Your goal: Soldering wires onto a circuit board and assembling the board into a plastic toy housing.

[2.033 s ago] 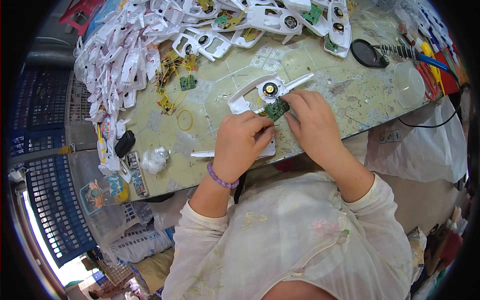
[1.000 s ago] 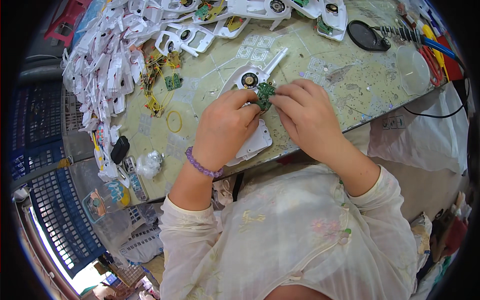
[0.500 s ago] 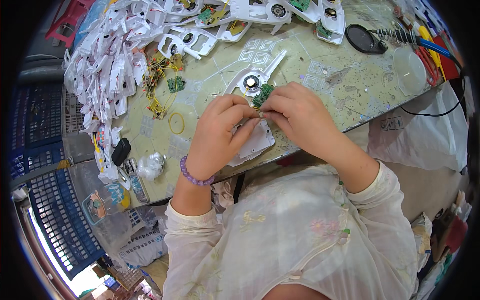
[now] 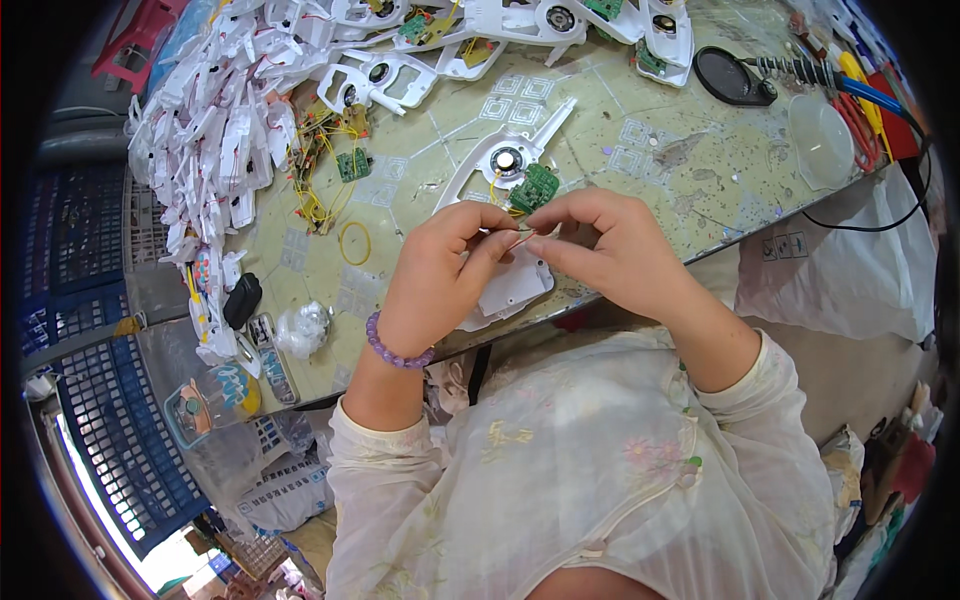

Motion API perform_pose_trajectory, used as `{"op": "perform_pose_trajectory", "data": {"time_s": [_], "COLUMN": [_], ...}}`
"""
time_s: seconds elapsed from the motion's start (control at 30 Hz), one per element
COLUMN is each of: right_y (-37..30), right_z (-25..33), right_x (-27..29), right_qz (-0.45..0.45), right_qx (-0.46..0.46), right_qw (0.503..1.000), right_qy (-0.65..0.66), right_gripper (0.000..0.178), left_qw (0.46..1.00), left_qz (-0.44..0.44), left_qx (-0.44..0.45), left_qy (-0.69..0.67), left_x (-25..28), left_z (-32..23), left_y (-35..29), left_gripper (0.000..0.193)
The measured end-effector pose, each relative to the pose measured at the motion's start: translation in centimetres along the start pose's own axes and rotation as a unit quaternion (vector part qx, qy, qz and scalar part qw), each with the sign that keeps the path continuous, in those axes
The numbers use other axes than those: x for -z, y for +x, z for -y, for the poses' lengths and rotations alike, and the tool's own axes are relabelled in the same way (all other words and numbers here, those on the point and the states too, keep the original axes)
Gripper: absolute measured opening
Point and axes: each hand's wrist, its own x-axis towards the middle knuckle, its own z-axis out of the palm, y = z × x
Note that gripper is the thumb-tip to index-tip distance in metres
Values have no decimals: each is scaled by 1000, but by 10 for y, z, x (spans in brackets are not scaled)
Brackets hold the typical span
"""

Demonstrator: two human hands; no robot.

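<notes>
My left hand (image 4: 445, 260), with a beaded bracelet at its wrist, and my right hand (image 4: 610, 245) meet at the fingertips near the table's front edge. Both are closed in a pinch on a thin reddish wire (image 4: 522, 238). Just beyond my fingertips a green circuit board (image 4: 536, 186) lies against a white plastic housing (image 4: 546, 129). Set into that housing is a small round speaker (image 4: 506, 162), with a yellow wire beside it. Below my hands shows the housing's wide white end (image 4: 517, 287); my fingers hide the part between.
White plastic parts (image 4: 230, 130) are heaped at the left, beside tangled yellow wires (image 4: 318, 210) with small boards. More white housings (image 4: 385, 80) line the back. A soldering iron (image 4: 860, 92) lies right, near a black round dish (image 4: 733, 77) and a clear cup (image 4: 820, 143).
My fingers have shifted slightly, and the reddish wire now shows between them. The circuit board shows more fully, tilted beyond my right fingertips.
</notes>
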Motion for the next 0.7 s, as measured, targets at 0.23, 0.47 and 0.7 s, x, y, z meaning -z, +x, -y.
{"op": "perform_pose_trajectory", "data": {"time_s": [0.23, 0.47, 0.7], "right_y": [-7, -7, -16], "right_z": [-11, -8, -13], "right_x": [-11, -11, -14], "right_qz": [-49, -19, -87], "right_qx": [102, 78, 380], "right_qw": [993, 997, 874], "right_qy": [-24, 5, -289], "right_gripper": [20, 18, 16], "left_qw": [996, 998, 990], "left_qz": [-32, -46, -138], "left_qx": [-48, -36, -17], "left_qy": [69, 25, 22], "left_x": [-3, -9, -22], "left_z": [-2, 5, -2], "left_y": [-6, -15, -14], "left_gripper": [10, 8, 5]}}
